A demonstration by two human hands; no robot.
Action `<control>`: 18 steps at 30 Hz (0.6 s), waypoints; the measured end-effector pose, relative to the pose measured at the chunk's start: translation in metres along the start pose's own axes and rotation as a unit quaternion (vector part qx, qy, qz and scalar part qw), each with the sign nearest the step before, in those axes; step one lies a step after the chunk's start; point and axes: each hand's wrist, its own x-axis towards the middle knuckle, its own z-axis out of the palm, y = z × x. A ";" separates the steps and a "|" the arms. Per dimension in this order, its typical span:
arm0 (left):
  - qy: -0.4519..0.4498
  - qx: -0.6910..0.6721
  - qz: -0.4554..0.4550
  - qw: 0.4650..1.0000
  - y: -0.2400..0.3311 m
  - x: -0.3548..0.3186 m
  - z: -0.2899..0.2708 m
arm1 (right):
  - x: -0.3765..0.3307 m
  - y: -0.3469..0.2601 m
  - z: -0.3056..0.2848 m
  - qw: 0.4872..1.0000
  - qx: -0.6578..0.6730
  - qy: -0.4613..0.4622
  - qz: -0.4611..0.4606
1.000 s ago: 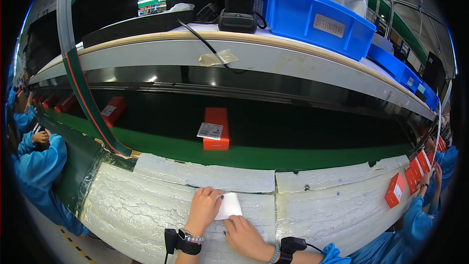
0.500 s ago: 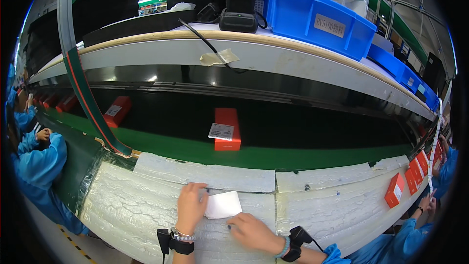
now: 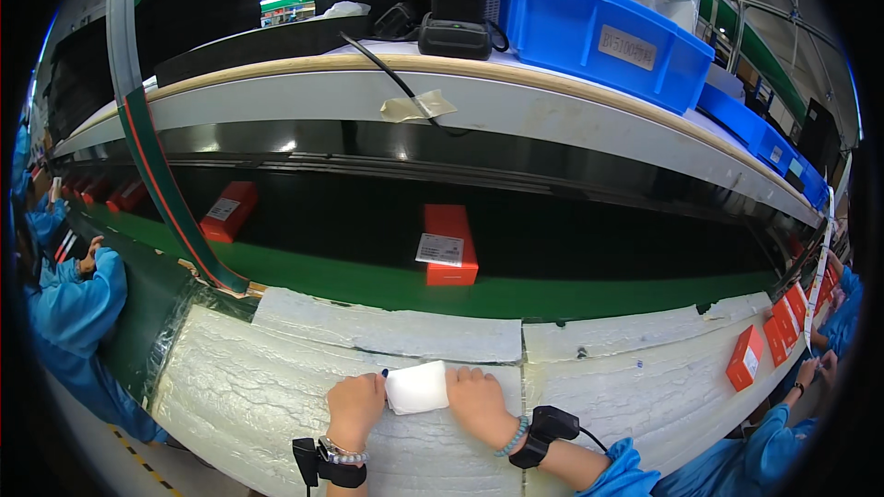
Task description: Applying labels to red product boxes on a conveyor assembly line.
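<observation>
Item logged: white packet (image 3: 417, 387), flat on the white foam bench (image 3: 276, 377). I had my left hand (image 3: 354, 408) and right hand (image 3: 474, 400) pinching its two ends. Beyond: orange box (image 3: 448, 244) on the conveyor (image 3: 589, 248).

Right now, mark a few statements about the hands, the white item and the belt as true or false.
1. Both hands touch the white flat packet. True: the left hand is at its left edge, the right hand at its right.
2. The packet lies on the conveyor belt. False: it lies on the white padded worktop.
3. An orange box with a white label sits on the belt. True.
4. The blue bin stands on the worktop. False: it is on the upper shelf.
</observation>
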 end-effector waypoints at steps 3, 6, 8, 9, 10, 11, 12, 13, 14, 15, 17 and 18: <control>0.000 0.021 0.023 1.000 0.008 -0.003 -0.001 | 0.006 -0.008 0.005 1.000 -0.008 0.005 -0.017; 0.025 0.039 0.027 0.999 0.010 -0.005 -0.002 | 0.008 -0.012 0.004 1.000 0.001 -0.003 -0.016; 0.020 0.046 0.021 0.999 0.009 -0.005 0.000 | 0.008 -0.012 0.003 0.999 0.041 -0.020 -0.020; 0.019 0.045 0.021 0.999 0.009 -0.005 0.000 | 0.008 -0.012 0.003 0.999 0.040 -0.021 -0.019; 0.014 0.033 0.019 0.999 0.009 -0.005 -0.002 | 0.007 -0.012 0.002 0.998 0.052 -0.025 -0.022; 0.009 0.021 0.017 1.000 0.008 -0.006 -0.002 | 0.007 -0.011 0.001 0.997 0.064 -0.029 -0.025; 0.009 0.020 0.019 1.000 0.009 -0.007 -0.004 | 0.009 -0.006 -0.001 0.997 0.062 -0.028 -0.023; 0.005 0.007 0.010 1.000 0.007 -0.007 -0.005 | 0.015 0.002 -0.004 0.995 0.078 -0.068 -0.009; 0.001 -0.006 0.001 1.000 0.005 -0.007 -0.006 | 0.024 0.010 -0.006 0.990 0.094 -0.108 0.005; 0.002 -0.006 0.001 1.000 0.002 -0.006 -0.004 | 0.035 0.020 -0.007 0.993 0.085 -0.081 0.032; -0.012 0.025 -0.016 0.999 -0.006 -0.003 0.001 | 0.064 0.043 -0.016 0.994 0.074 0.002 0.075; -0.011 0.025 -0.017 0.999 -0.012 -0.002 0.000 | 0.081 0.054 -0.020 0.992 0.075 0.057 0.086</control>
